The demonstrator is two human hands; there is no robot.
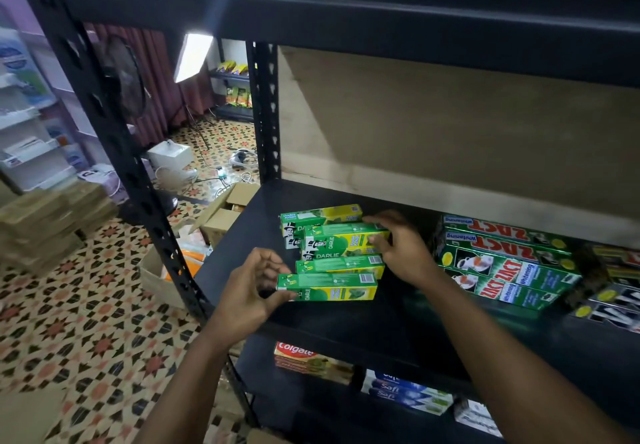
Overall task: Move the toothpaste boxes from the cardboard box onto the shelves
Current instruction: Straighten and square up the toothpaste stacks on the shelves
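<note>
We're on the green Darlie toothpaste boxes point(341, 263), bunched at the left of the black middle shelf point(381, 322), and the left hand point(252, 291) is pinching the left end of the front box point(327, 286) while the right hand point(398, 246) curls thumb and fingers round the right end of the raised box point(346, 241) behind it. Just right we see green Zact boxes point(502, 263), Colgate boxes point(304, 357) one shelf down, and an open cardboard box point(221, 223) on the patterned floor point(86, 322) left of the rack.
</note>
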